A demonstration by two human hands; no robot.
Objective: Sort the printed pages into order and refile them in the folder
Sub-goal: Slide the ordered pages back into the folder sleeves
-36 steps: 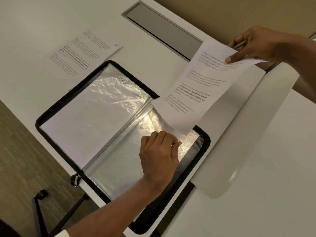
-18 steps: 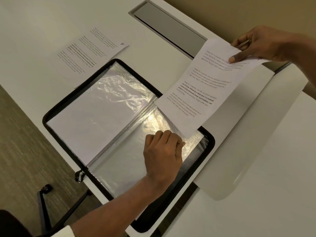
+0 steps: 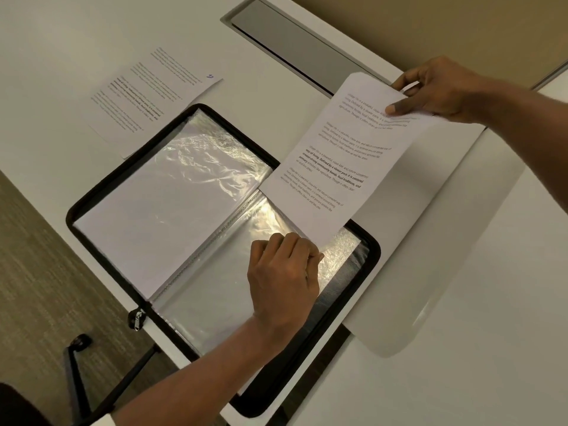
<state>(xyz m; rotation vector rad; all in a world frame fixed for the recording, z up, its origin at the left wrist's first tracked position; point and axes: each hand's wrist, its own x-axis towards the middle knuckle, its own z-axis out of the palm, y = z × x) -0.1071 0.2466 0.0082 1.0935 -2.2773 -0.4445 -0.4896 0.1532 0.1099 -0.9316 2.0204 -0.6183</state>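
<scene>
A black zip folder (image 3: 92,207) lies open on the white table, its clear plastic sleeves (image 3: 184,198) spread over both halves. My right hand (image 3: 439,87) pinches the top edge of a printed page (image 3: 344,161), held slanted above the folder's right half. The page's lower corner meets the top of the right-hand sleeve. There my left hand (image 3: 282,272) has its fingers curled, pinching the sleeve's upper edge. A second printed page (image 3: 147,93), with a blue handwritten number in its corner, lies flat on the table beyond the folder's left half.
A grey recessed cable tray (image 3: 295,41) runs along the table's far side. A gap between two tabletops (image 3: 338,342) lies under the folder's right end. The table edge drops to carpet on the left, where a black chair base (image 3: 76,358) shows.
The held page has shifted slightly, its lower corner now closer to my left hand at the sleeve's top edge. My left hand stays on the sleeve.
</scene>
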